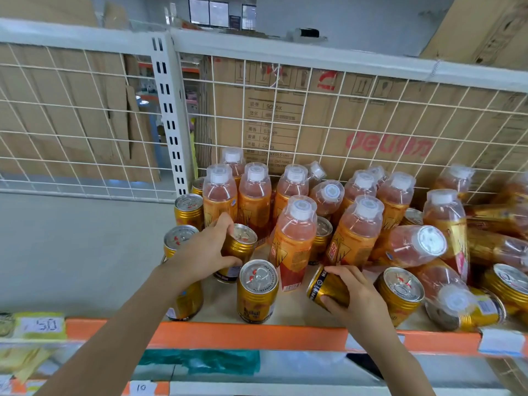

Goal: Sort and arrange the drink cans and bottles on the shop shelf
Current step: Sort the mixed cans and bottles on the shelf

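Observation:
Gold drink cans and orange-labelled bottles with white caps crowd the shelf (pixel 285 312). My left hand (pixel 200 252) grips an upright, slightly tilted gold can (pixel 243 241) near the left of the group. My right hand (pixel 354 290) holds a tilted gold can (pixel 325 287) at the shelf's front, its base turned toward me. An upright can (pixel 258 290) stands between my hands. Several bottles (pixel 294 238) stand behind; others lie toppled at the right (pixel 414 245).
A white wire grid (pixel 314 115) backs the shelf, with cardboard boxes behind it. A slotted upright post (pixel 168 110) splits the bays. The left bay floor (pixel 80 247) is bare grey. An orange edge strip (pixel 228 335) with price tags runs along the front.

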